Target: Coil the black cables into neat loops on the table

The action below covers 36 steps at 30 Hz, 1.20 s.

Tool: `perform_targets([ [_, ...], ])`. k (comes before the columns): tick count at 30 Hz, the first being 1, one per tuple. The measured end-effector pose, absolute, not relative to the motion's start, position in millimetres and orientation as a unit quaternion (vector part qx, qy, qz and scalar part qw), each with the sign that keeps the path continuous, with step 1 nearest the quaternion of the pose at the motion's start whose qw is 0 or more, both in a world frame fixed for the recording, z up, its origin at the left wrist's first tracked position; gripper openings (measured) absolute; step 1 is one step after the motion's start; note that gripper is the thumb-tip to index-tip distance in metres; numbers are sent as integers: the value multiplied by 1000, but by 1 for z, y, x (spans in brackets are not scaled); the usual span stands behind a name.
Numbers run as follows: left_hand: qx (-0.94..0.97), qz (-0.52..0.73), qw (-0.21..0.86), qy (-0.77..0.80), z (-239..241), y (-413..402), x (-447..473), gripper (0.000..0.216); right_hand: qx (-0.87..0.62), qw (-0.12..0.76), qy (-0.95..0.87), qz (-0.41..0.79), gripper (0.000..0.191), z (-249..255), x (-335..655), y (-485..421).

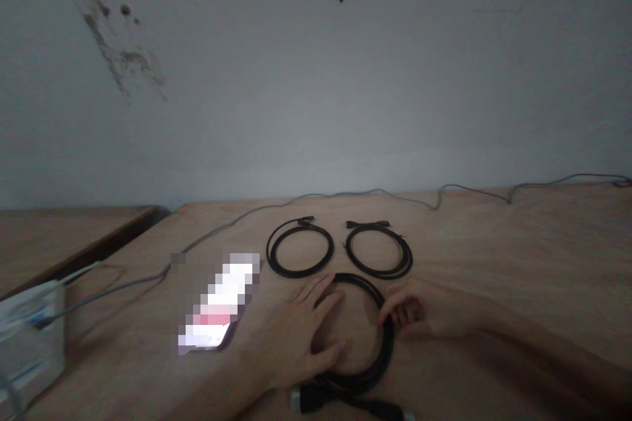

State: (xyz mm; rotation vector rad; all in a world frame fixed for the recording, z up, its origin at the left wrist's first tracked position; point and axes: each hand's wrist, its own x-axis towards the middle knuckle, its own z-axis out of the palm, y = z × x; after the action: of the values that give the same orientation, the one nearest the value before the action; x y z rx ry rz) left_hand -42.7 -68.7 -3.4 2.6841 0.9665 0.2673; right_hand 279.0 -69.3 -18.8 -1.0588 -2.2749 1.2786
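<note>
**A:** Head view. We log the left hand (296, 335) lying open and flat, fingers spread, its tips near the inner edge of the black coiled cable (389, 342). We see no grip there.

**B:** And the right hand (417, 312)?

**A:** Fingers curled and hooked over the coil's right side, a grasp as far as we can tell. We read the pair as steadying the ring between them.

**B:** Where does the coil lie?

**A:** Flat on the plywood table (518, 243), closest to the body, with its thick plug (309, 400) at the near edge of the view. Just beyond sit a small black coil (299, 274) and a second small black coil (409, 260), set apart, we judge, to keep them from tangling. A blurred-out phone-like slab (217, 302) lies left of the hands, and a thin grey cable (316, 196) runs along the far edge.
</note>
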Motion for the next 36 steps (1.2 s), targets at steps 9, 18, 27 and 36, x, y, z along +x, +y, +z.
perform_targets([
  [9, 926, 96, 137, 339, -7, -67, -45, 75, -283, 166, -858, 395, 28, -7, 273, -50],
  [18, 927, 87, 134, 338, -4, -69, -42, 76, -298, 259, -834, 385, 28, -31, 273, -57],
  [27, 928, 93, 131, 336, -8, -67, -43, 75, -319, 311, -813, 375, 21, -37, 274, -70],
  [36, 926, 100, 138, 336, -3, -68, -42, 74, -344, 302, -786, 415, 23, -42, 275, -76],
])
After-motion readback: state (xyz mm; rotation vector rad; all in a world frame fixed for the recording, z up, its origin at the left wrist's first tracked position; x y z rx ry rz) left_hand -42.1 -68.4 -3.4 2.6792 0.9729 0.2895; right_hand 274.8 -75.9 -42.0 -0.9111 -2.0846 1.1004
